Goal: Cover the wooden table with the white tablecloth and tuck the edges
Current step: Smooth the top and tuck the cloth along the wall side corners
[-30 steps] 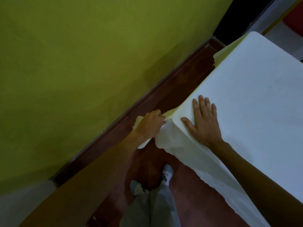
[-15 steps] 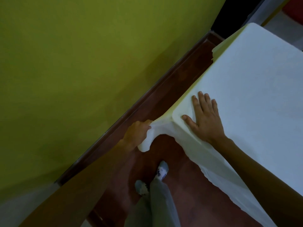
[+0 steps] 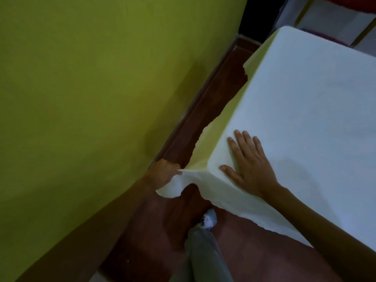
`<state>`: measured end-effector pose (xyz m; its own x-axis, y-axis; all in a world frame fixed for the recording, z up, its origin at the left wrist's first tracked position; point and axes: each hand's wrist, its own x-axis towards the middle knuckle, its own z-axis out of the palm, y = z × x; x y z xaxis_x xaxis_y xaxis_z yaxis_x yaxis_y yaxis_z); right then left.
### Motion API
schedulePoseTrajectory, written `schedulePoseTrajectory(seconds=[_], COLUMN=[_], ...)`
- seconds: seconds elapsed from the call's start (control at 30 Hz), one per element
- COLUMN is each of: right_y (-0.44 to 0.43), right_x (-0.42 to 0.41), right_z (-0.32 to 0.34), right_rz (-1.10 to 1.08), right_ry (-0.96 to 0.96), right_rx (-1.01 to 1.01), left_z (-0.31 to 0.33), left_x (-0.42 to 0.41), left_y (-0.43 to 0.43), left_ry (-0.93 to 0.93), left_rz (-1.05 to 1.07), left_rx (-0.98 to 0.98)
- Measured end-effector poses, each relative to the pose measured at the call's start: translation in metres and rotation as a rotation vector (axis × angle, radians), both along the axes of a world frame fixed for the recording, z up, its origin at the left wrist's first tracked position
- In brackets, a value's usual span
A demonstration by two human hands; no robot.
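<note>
Head view. All positions are taken from the near corner (image 3: 210, 170) of the covered top.

1. The white tablecloth (image 3: 305, 119) lies over the whole top beyond and to the right of the corner. It hangs over both sides that meet there, and its lower edge is ragged. The wooden table is hidden under it.
2. My right hand (image 3: 250, 165) lies flat on the cloth just inside the corner. The fingers are straight and slightly spread, the thumb is close to the corner, and the palm presses down. It grasps nothing.
3. My left hand (image 3: 162, 175) is just outside the corner, on the side toward the green wall (image 3: 81, 98). Its fingers are curled and pinch a loose flap of the cloth, drawn out taut from the corner. The rest of the flap droops below the hand.
4. Below the corner is the reddish-brown floor (image 3: 244, 251), with my socked foot (image 3: 208, 220) and grey trouser leg (image 3: 203, 257).
5. A dark skirting (image 3: 203, 110) runs along the foot of the wall, beyond the corner.
</note>
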<state>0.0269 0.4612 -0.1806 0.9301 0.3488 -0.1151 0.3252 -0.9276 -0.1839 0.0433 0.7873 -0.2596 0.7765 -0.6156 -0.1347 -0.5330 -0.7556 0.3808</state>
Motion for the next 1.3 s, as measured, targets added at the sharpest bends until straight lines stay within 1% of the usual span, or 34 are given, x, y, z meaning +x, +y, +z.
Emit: schedulePoseTrajectory(seconds=[0.1,0.23,0.37,0.57,0.67,0.8,0.87,0.93,1.03,1.1,1.2,1.3], right_y=[0.002,0.017,0.040,0.058,0.063,0.065,0.066,0.067,0.070,0.071,0.073,0.075], right_x=[-0.003,-0.003,-0.003,-0.002,-0.003,-0.004,-0.003,-0.003,-0.005,-0.005,-0.006,-0.007], right_z=[0.005,0.010,0.009,0.000,0.002,0.005,0.007,0.008,0.010,0.012,0.013,0.013], right_rz=[-0.017,-0.061,-0.061,-0.111,-0.122,-0.140,-0.144,-0.150,-0.154,-0.158,-0.174,-0.194], right_ry=[0.018,0.020,0.017,0.015,0.002,-0.009,-0.001,0.003,0.002,0.008,0.011,0.034], right_rx=[-0.001,-0.026,-0.051,-0.117,-0.148,-0.167,-0.186,-0.199,-0.184,-0.180,-0.169,-0.183], left_z=[-0.004,-0.010,-0.006,-0.006,-0.002,-0.001,-0.004,-0.007,-0.009,-0.010,-0.015,-0.020], left_x=[0.028,0.062,0.083,0.111,0.115,0.110,0.106,0.100,0.079,0.062,0.034,0.015], left_y=[-0.005,-0.018,-0.027,-0.035,-0.033,-0.014,-0.004,0.004,0.015,0.023,0.033,0.037], left_ry=[0.008,0.049,0.031,-0.005,-0.073,-0.155,-0.160,-0.116,0.106,0.232,0.257,0.266], left_rz=[-0.174,-0.188,-0.315,-0.383,-0.409,-0.500,-0.559,-0.597,-0.500,-0.427,-0.334,-0.155], left_rx=[0.056,0.095,0.128,0.068,0.062,0.008,0.014,-0.004,-0.066,-0.024,0.044,0.027])
